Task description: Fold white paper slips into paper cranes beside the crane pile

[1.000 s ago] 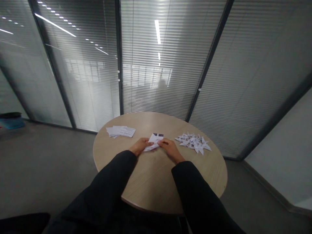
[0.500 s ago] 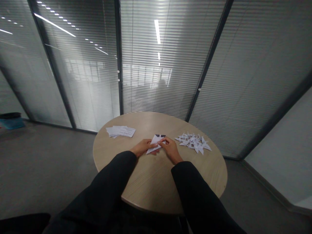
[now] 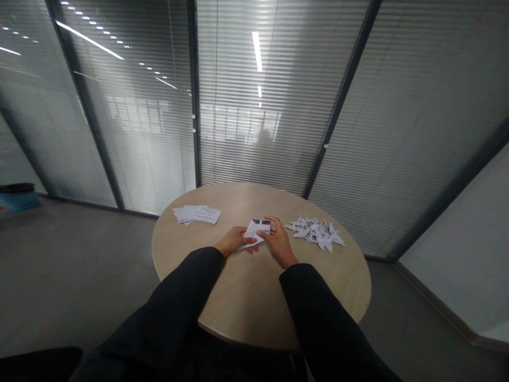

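Observation:
A partly folded sheet of white paper (image 3: pixel 252 229) with dark print along its far edge is held above the middle of the table. My left hand (image 3: pixel 234 240) grips its left side, thumb on top and fingers underneath. On the right side, my right hand (image 3: pixel 278 241) pinches the paper with its thumb pressed on the face, while the index finger is raised beyond the far right corner. To the right lies a heap of white folded paper pieces with pointed ends (image 3: pixel 316 232). Several flat printed paper sheets (image 3: pixel 198 214) lie overlapped on the left.
The round wooden table (image 3: pixel 246 307) stands in front of a glass partition with blinds (image 3: pixel 246 159). A blue bin (image 3: pixel 19 197) with a dark rim sits on the floor at far left. A white wall (image 3: pixel 457 254) rises on the right.
My right index finger has lifted away from the paper towards the far right. The paper's right flap now lies differently, showing more print near the far edge. My left hand has barely moved.

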A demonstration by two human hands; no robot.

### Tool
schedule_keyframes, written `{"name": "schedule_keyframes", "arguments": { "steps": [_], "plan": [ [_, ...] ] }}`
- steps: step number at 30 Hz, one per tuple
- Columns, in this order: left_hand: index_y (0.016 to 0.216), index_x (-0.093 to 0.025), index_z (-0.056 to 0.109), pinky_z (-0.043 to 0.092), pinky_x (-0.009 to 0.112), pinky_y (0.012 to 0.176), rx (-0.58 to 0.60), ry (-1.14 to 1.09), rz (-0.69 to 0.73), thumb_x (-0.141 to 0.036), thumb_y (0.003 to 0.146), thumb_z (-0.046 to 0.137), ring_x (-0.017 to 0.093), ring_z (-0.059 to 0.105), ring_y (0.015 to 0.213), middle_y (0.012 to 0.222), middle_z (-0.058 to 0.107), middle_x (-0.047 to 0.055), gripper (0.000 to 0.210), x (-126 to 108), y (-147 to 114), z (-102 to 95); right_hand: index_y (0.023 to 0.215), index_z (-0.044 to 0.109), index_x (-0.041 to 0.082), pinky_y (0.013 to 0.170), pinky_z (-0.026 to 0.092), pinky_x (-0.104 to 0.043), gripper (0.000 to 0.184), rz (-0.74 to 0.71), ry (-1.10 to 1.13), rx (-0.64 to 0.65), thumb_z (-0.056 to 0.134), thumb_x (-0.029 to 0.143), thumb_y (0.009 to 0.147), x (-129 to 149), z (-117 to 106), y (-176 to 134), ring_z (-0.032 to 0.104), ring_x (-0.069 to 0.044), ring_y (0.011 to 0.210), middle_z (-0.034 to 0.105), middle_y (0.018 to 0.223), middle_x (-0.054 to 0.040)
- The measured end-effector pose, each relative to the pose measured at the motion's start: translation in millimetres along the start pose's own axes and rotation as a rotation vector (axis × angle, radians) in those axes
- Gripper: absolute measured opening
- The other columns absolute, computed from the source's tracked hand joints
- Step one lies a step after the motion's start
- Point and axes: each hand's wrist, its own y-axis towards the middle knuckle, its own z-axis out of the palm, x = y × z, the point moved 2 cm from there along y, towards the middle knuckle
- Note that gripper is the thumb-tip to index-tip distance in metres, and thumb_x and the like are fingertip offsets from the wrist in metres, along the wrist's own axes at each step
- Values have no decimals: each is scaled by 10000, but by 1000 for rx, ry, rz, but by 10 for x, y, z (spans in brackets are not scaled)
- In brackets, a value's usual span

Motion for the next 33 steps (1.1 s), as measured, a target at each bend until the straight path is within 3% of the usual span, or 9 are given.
{"name": "schedule_keyframes", "arguments": {
  "steps": [7,17,24,33],
  "plan": [
    [915,-50,670,525,283,590,0,-17,-19,-355,532,848,200,671,667,804,706,150,521,-28,-28,10,1060,505,225,693,521,-332,459,-15,13,2,701,318,656,-47,-5,14,675,-213,785,707,911,-61],
    [836,-20,692,525,298,656,-66,-15,-57,-379,520,841,187,664,631,714,704,140,500,-83,-80,43,1074,505,228,658,502,-321,473,-18,-12,-31,692,379,667,-49,-16,15,664,-214,750,711,889,-62],
    [818,-19,696,519,280,643,-93,-21,-53,-378,501,845,168,652,592,690,700,121,502,-84,-81,39,1093,526,205,667,495,-328,422,-18,-47,-32,602,458,765,9,-46,1,657,-218,699,704,758,-43],
    [809,-34,700,527,302,685,-80,-10,-53,-354,538,832,177,659,626,692,703,108,440,-70,-73,32,1125,498,229,733,522,-349,537,-2,68,59,731,325,651,-76,-1,20,669,-214,817,696,954,-57]
  ]
}}
